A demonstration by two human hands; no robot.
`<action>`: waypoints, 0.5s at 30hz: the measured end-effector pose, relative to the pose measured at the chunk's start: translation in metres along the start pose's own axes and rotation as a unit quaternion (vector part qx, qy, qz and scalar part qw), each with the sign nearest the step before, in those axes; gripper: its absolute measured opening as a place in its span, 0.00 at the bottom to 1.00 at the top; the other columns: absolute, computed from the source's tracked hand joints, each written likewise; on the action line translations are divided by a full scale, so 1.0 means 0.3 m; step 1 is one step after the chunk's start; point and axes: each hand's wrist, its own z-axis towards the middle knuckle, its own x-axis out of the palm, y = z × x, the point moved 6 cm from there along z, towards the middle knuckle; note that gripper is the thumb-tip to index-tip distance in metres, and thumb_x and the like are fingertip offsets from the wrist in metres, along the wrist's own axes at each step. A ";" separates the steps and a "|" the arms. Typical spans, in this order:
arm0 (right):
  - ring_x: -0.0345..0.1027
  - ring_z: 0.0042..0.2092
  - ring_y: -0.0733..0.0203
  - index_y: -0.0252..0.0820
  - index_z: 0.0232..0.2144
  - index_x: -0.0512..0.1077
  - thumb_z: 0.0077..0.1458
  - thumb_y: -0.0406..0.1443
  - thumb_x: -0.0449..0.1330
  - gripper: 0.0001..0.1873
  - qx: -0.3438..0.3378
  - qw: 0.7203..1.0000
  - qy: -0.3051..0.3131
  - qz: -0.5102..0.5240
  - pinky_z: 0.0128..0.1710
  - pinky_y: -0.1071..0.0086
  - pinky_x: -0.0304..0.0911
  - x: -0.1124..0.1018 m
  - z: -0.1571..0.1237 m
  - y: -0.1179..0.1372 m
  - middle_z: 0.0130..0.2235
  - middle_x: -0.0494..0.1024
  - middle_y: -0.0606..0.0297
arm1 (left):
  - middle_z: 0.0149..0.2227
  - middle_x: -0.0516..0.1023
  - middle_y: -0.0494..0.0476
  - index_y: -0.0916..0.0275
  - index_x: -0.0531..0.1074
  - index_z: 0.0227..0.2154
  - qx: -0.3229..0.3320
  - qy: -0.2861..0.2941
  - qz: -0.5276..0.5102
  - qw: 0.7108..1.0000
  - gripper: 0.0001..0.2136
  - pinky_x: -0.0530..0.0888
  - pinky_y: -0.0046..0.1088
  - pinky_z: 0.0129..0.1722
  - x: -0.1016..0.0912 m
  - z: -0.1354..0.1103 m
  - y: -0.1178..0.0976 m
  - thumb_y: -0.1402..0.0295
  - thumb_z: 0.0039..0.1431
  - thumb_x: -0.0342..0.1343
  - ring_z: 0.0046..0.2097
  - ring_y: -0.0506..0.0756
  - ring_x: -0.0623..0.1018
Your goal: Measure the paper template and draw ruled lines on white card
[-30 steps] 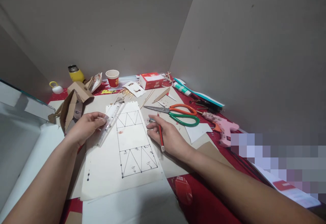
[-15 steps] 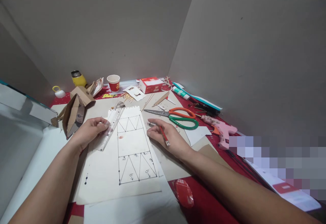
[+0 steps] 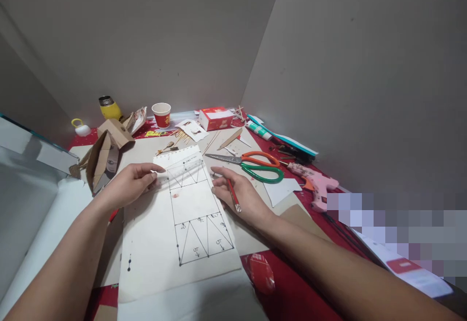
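My left hand [image 3: 133, 182] pinches the left end of a clear plastic ruler [image 3: 182, 170], thumb and index finger at its edge. The ruler lies slantwise over the top of a white sheet of paper [image 3: 146, 243] that bears a black line drawing of zigzag triangles with numbers. Beside the paper's right edge rests my right hand [image 3: 237, 192], closed on a red pencil [image 3: 232, 192] whose back end points toward me. Its fingertips are close to the sheet. Just beyond that hand lie scissors [image 3: 251, 160] with one orange and one green handle.
A pink glue gun [image 3: 317, 185] lies at the right. Along the back stand a paper cup [image 3: 161, 115], a red box [image 3: 216, 118] and a yellow container [image 3: 110, 109]. Folded cardboard [image 3: 104, 160] is at the left. Red tape [image 3: 261, 273] lies near the front.
My left hand has turned the ruler from a steep slant to nearly crosswise over the drawing's top. The paper has rotated slightly and shifted right. My right hand stays almost still.
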 end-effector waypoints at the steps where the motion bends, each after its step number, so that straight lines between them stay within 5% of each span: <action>1: 0.61 0.20 0.73 0.33 0.56 0.66 0.49 0.33 0.59 0.30 -0.001 1.000 -0.001 -0.005 0.21 0.72 0.60 -0.003 0.000 -0.002 0.37 0.70 0.64 | 0.24 0.73 0.50 0.61 0.79 0.42 0.006 -0.008 0.020 1.000 0.19 0.62 0.24 0.23 0.001 0.002 -0.002 0.55 0.51 0.61 0.26 0.51 0.68; 8: 0.64 0.27 0.68 0.33 0.55 0.67 0.48 0.34 0.60 0.29 -0.030 0.999 -0.005 -0.033 0.27 0.72 0.62 -0.025 0.009 -0.009 0.35 0.72 0.64 | 0.21 0.69 0.48 0.61 0.79 0.42 -0.003 -0.059 0.056 0.997 0.18 0.57 0.23 0.20 -0.009 0.004 0.004 0.56 0.52 0.59 0.23 0.49 0.62; 15: 0.63 0.27 0.68 0.32 0.55 0.67 0.48 0.35 0.60 0.30 -0.052 0.998 0.007 -0.033 0.27 0.72 0.61 -0.029 0.019 -0.026 0.36 0.72 0.63 | 0.25 0.76 0.53 0.61 0.80 0.38 0.010 -0.102 0.078 0.992 0.19 0.63 0.24 0.25 -0.040 0.004 0.005 0.52 0.48 0.63 0.27 0.52 0.69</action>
